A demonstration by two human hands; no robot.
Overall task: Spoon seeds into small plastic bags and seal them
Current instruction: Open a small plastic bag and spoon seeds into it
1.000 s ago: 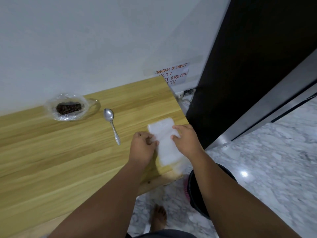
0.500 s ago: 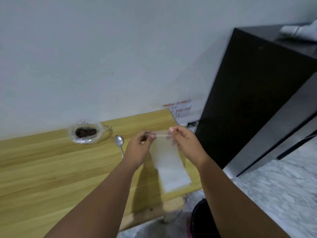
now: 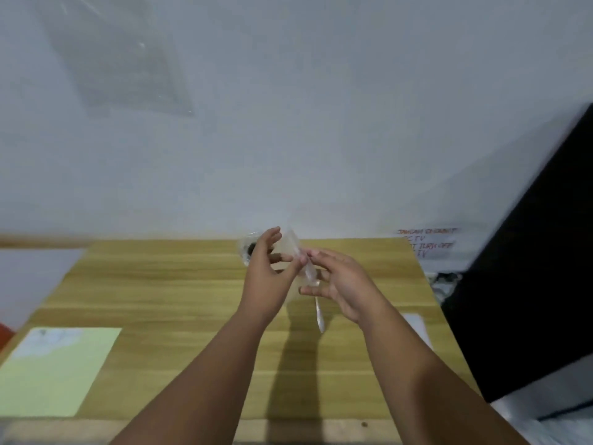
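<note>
- Small plastic bag (image 3: 291,247) — clear, empty as far as we can tell, held up in the air above the far middle of the worktop (image 3: 160,284), between both hands. The view is blurred, so we cannot say whether its mouth is open.
- Left hand (image 3: 266,277) — thumb and forefinger pinch the bag's left side; the other fingers are loosely curled.
- Right hand (image 3: 345,284) — fingertips pinch the bag's right edge, with the remaining fingers spread beneath.
- Seeds (image 3: 248,250) — dark, in a clear wrapper at the worktop's far edge, mostly hidden behind the left hand.
- Spoon (image 3: 318,316) — metal, lying on the worktop below the right hand; only the handle shows.
- Handling, our judgement: the bag is nearly weightless, limp and slick, and its two walls tend to cling. We would take it at the top lip, one wall per hand, and rub or pull them apart. One hand must then keep the mouth wide while the other fetches the spoon, or the film will fold shut.
- Yellow sheet (image 3: 61,370) — at the near left corner.
- White stack (image 3: 417,326) — at the right edge, probably spare bags.
- Black cabinet (image 3: 529,268) — beside the right edge.
</note>
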